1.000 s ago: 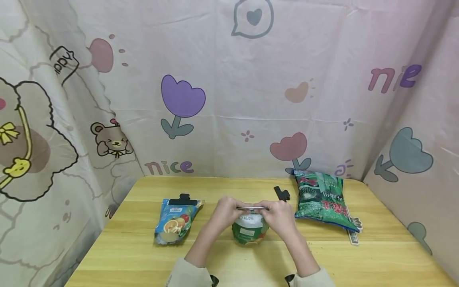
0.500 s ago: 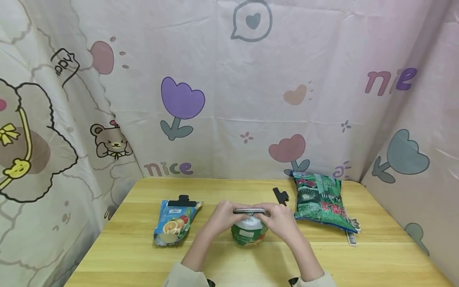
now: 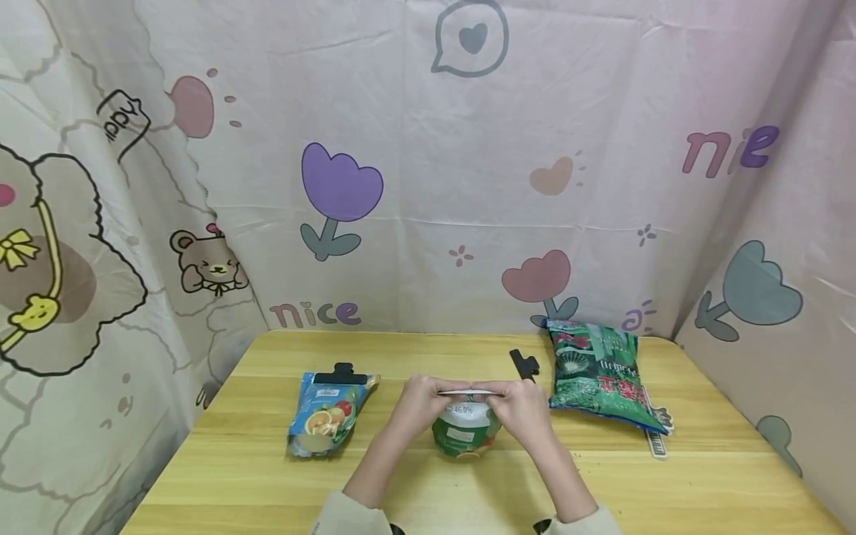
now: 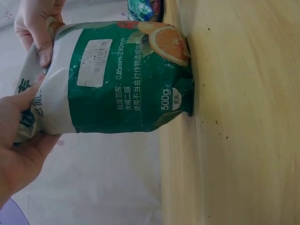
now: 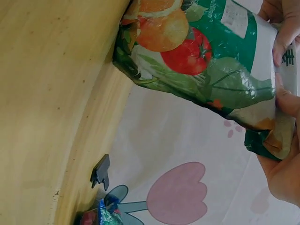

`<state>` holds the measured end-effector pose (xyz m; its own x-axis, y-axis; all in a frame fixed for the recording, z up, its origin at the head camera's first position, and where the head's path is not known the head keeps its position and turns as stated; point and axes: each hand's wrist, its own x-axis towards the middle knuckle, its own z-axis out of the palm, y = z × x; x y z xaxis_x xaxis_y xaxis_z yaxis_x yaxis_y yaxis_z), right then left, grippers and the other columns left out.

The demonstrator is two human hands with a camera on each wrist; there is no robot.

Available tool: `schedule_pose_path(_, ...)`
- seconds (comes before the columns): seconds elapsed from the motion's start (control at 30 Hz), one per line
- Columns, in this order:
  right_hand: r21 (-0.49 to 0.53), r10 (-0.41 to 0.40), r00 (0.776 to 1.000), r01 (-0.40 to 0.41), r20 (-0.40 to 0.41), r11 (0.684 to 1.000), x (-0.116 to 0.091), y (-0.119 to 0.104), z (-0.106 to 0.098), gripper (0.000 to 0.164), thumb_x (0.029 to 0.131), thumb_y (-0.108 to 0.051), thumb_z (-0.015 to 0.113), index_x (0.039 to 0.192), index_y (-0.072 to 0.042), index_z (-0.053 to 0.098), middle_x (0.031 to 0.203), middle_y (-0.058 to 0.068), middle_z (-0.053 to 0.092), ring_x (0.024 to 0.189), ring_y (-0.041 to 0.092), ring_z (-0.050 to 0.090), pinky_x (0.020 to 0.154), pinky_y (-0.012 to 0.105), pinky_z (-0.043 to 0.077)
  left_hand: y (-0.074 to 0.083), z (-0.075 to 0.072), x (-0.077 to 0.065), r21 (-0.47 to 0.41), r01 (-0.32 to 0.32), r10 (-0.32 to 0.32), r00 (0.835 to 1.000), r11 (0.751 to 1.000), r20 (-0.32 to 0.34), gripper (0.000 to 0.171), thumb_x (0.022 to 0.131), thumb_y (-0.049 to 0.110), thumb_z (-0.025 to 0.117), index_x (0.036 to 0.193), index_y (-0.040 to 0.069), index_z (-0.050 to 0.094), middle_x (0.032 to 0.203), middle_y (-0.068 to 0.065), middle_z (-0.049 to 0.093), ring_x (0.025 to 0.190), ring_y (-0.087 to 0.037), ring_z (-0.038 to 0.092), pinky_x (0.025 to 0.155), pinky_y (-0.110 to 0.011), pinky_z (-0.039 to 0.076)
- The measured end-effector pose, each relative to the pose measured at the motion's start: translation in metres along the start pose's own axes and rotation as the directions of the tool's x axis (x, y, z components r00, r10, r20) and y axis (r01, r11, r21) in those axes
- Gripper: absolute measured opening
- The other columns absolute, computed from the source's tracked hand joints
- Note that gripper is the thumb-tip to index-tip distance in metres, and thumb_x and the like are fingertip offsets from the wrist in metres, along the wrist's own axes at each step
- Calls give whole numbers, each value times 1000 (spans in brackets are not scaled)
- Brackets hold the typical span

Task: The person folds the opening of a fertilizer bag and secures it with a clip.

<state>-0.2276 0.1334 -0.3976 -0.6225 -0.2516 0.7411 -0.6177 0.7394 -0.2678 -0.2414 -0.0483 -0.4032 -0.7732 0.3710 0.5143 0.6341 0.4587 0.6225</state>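
On my feed I am watching a green-and-white bag (image 3: 461, 438) standing on the table (image 3: 221, 475), contents hidden, its print reading "500g" and "46.0%". The left hand (image 3: 420, 401) and right hand (image 3: 523, 401) are pinching its top between fingers and thumbs, while a black clip (image 3: 341, 377) is gripping a blue pouch (image 3: 326, 420) nearby.

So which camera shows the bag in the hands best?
The left wrist view: there the bag is big, in frame from bottom to top, with its 500g print readable. The right wrist view shows its tomato picture, but cuts one edge off. The head view shows it small.
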Motion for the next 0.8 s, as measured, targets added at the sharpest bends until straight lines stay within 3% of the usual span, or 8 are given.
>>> schedule_pose_path(0.07, 29, 11, 999, -12, 38, 1000, 0, 2, -1, 24, 67, 2, 77, 82, -16, 77, 66, -3, 67, 41, -8, 12, 35, 14, 15, -1, 0, 0, -7, 2, -2, 1000, 1000, 3, 19, 78, 6, 71, 97, 7, 73, 92, -5, 68, 86, -16, 65, 68, -17, 49)
schedule_pose_path(0.17, 138, 80, 988, -98, 134, 986, -1, 4, -5, 22, 74, 1, 73, 90, -14, 75, 85, -2, 70, 46, -6, 40, 39, 14, 32, -2, -2, -2, -31, 3, -3, 1000, 1000, 4, 19, 79, 6, 70, 98, 7, 72, 95, -5, 68, 88, -18, 65, 70, -17, 49)
schedule_pose_path(0.27, 279, 199, 950, -265, 242, 923, -2, 9, -10, 21, 80, -3, 70, 97, -14, 73, 98, -3, 68, 73, 5, 61, 53, 20, 46, -6, -7, -3, -97, 24, -21, 999, 995, 35, 19, 82, 7, 68, 101, 8, 72, 98, -3, 68, 91, -16, 63, 71, -19, 49)
schedule_pose_path(0.37, 322, 300, 904, -394, 303, 861, -3, 14, -13, 20, 81, -8, 69, 98, -19, 73, 96, -6, 68, 69, 8, 58, 53, 21, 43, -11, -13, -5, -190, 66, -52, 996, 980, 74, 19, 85, 9, 66, 103, 12, 72, 100, 0, 68, 90, -12, 63, 70, -20, 50)
schedule_pose_path(0.43, 322, 329, 891, -425, 312, 846, -4, 16, -13, 20, 81, -8, 70, 96, -21, 74, 91, -6, 68, 60, 6, 51, 46, 21, 34, -14, -15, -5, -234, 81, -63, 995, 969, 81, 19, 85, 10, 66, 102, 12, 72, 99, 0, 68, 90, -11, 62, 70, -22, 51)
schedule_pose_path(0.5, 331, 337, 890, -432, 308, 839, -4, 18, -12, 19, 80, -8, 70, 93, -21, 74, 87, -5, 69, 54, 8, 46, 43, 22, 27, -17, -14, -5, -254, 72, -57, 996, 964, 67, 18, 84, 9, 67, 101, 11, 73, 98, -1, 68, 89, -11, 63, 70, -22, 51)
schedule_pose_path(0.67, 374, 309, 909, -400, 281, 837, -5, 19, -8, 16, 80, -4, 70, 90, -15, 75, 86, -2, 70, 64, 9, 58, 47, 21, 36, -21, -11, -6, -247, 33, -28, 999, 968, 21, 16, 82, 7, 67, 97, 5, 73, 93, -5, 69, 88, -15, 64, 72, -21, 50)
schedule_pose_path(0.8, 378, 310, 914, -392, 260, 839, -4, 19, -8, 18, 79, 0, 69, 89, -14, 75, 85, -1, 70, 60, 5, 55, 46, 21, 37, -21, -9, -6, -251, 36, -35, 999, 967, 6, 15, 82, 6, 67, 96, 3, 72, 92, -8, 69, 86, -19, 65, 71, -21, 51)
